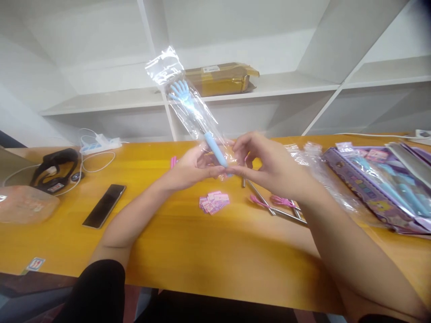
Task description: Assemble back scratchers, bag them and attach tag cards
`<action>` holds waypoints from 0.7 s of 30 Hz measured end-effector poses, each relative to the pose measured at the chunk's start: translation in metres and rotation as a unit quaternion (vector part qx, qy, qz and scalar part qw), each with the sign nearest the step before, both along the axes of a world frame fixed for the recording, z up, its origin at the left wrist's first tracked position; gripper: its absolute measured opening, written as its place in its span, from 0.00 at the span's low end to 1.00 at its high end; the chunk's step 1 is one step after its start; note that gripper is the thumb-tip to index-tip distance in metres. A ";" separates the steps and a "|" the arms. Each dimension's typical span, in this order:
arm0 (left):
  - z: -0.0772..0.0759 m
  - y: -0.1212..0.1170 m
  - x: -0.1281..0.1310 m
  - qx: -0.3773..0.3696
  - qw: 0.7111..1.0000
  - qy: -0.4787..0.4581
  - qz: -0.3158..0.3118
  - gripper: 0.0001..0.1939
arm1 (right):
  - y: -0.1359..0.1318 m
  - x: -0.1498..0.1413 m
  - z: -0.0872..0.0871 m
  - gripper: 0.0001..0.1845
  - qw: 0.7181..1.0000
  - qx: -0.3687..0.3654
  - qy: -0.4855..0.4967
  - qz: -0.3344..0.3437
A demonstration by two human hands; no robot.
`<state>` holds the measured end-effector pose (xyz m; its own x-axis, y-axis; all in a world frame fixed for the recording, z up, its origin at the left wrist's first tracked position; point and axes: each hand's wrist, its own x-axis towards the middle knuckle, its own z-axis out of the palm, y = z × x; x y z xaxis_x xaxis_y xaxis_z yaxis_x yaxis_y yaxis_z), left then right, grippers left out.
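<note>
A light-blue back scratcher (pixel 215 149) with a hand-shaped head lies inside a clear plastic bag (pixel 165 67), tilted up to the left above the table. My left hand (pixel 193 168) is closed around the bag's lower end, its thumb along the handle's bottom. From the other side my right hand (pixel 264 161) pinches the same end of the bag, thumb and fingers close together. Below them, a small pile of pink printed cards (pixel 214 202) rests on the table. Beside my right forearm lie metal rods with pink hand-shaped heads (pixel 283 202), partly hidden by the arm.
A purple box (pixel 373 197) with bagged blue scratchers stands at right, next to loose clear bags (pixel 316 157). On the left are a phone (pixel 104 206), a black strap (pixel 55 168) and a power strip (pixel 101 144). A taped parcel (pixel 222 80) sits on the white shelf behind.
</note>
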<state>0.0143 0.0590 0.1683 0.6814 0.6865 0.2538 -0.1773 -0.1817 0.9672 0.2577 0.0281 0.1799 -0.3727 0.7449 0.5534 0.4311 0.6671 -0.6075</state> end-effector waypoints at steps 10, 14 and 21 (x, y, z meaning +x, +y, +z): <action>-0.002 -0.003 0.002 0.032 0.998 0.046 0.032 0.27 | 0.004 0.002 -0.002 0.32 0.992 -0.086 -0.066 0.057; -0.002 -0.005 0.001 0.040 0.998 0.035 0.035 0.29 | 0.004 0.003 -0.001 0.31 0.990 -0.100 -0.043 0.087; -0.006 -0.004 -0.002 0.072 0.997 0.013 0.004 0.22 | 0.006 0.003 0.000 0.28 0.985 -0.109 -0.020 0.130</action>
<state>0.0121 0.0548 0.1621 0.6843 0.6491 0.3321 -0.1505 -0.3199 0.9354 0.2608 0.0344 0.1797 -0.5848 0.7211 0.3715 0.2902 0.6136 -0.7343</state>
